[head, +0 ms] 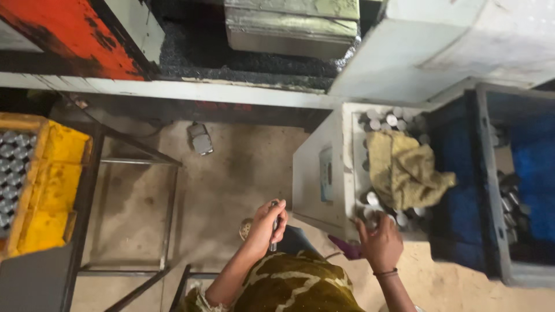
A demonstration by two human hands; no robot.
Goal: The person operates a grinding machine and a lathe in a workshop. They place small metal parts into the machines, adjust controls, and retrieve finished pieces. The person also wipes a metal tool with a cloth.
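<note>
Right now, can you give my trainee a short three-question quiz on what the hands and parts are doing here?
1. True or false: the left hand holds a metal cylinder.
2. Where does the right hand reach? A) the yellow crate B) the white tray of cylinders C) the blue bin
3. What lies over the cylinders in the white tray?

Key
1. True.
2. B: its fingers are at the tray's near edge, among the cylinders.
3. A crumpled yellowish cloth.
</note>
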